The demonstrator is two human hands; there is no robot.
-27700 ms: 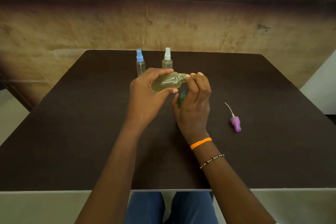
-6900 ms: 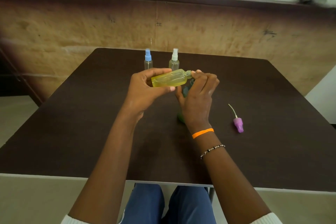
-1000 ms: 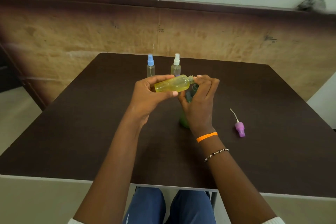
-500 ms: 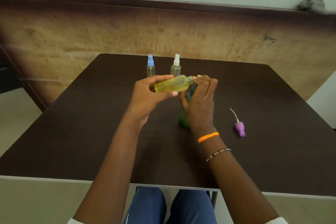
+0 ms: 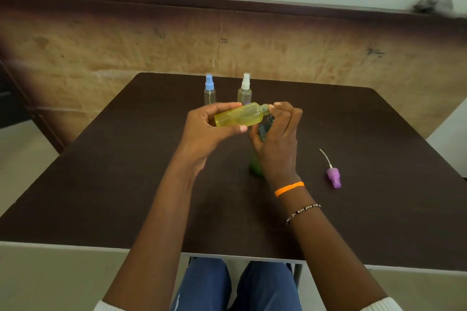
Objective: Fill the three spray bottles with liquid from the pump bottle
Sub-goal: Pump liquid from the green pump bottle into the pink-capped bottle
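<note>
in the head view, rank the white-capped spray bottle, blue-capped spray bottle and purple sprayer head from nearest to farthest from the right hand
Measured from the right hand:
1. White-capped spray bottle, standing just beyond the hand's fingertips, slightly to its left.
2. Blue-capped spray bottle, standing farther left at the table's far side, behind the left hand.
3. Purple sprayer head, lying on the table off to the right. It is close to the blue-capped bottle's rank, so that order is not firm.
</note>
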